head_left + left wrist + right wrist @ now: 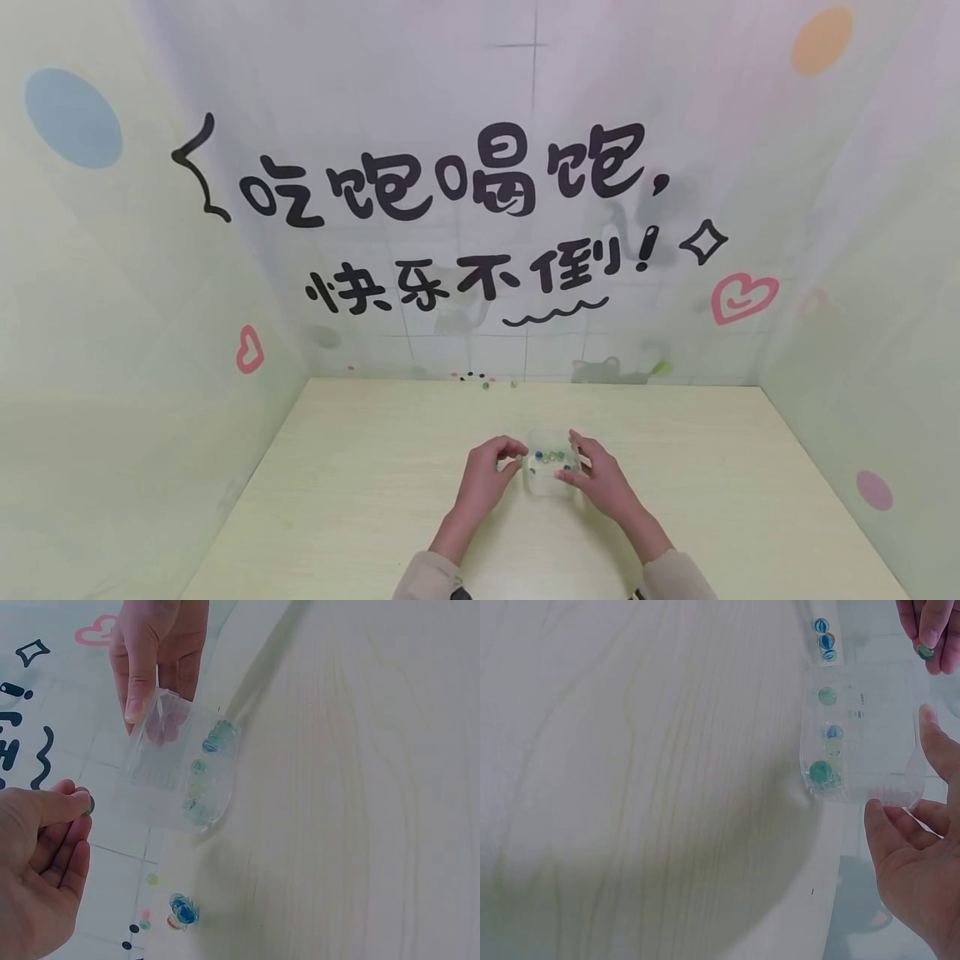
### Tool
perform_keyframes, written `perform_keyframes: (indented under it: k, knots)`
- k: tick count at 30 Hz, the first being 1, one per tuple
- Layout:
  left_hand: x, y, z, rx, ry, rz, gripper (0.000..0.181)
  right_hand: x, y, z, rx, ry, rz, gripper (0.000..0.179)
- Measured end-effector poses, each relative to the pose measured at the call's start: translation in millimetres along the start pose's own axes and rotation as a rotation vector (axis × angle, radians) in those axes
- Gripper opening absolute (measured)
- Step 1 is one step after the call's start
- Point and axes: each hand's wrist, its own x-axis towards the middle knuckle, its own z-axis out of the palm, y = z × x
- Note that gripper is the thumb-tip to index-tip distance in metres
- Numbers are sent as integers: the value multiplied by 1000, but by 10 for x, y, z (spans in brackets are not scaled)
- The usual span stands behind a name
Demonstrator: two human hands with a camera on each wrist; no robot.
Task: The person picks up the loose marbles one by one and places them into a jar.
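Observation:
My left hand (487,468) pinches a green marble (89,805) between thumb and fingertips, just left of a clear plastic box (550,482). Its other fingers are bent under the thumb. My right hand (600,475) grips the box at its right side, thumb on one side and fingers on the other, as the right wrist view shows. Several green, blue and yellowish marbles (821,772) lie in the bottom of the box. Its opening is at the top, and the walls are see-through.
Blue-swirled marbles (826,641) lie on the wooden table (360,500), close beside the box on the left hand's side. A printed cloth backdrop (420,75) with black lettering rises behind the table and along both sides.

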Motion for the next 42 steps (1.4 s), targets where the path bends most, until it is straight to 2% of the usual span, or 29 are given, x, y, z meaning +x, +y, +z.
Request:
perform_keyframes:
  k: [17,32,42]
  knots:
    - [37,23,59,1,-29,-20,18,-9,-14,0,-5,-1,8,72]
    - [42,78,104,-25,-64,0,20,-5,5,9,-5,-2,7,71]
    - [50,26,67,-14,-27,-17,18,-8,2,10,-11,0,14,71]
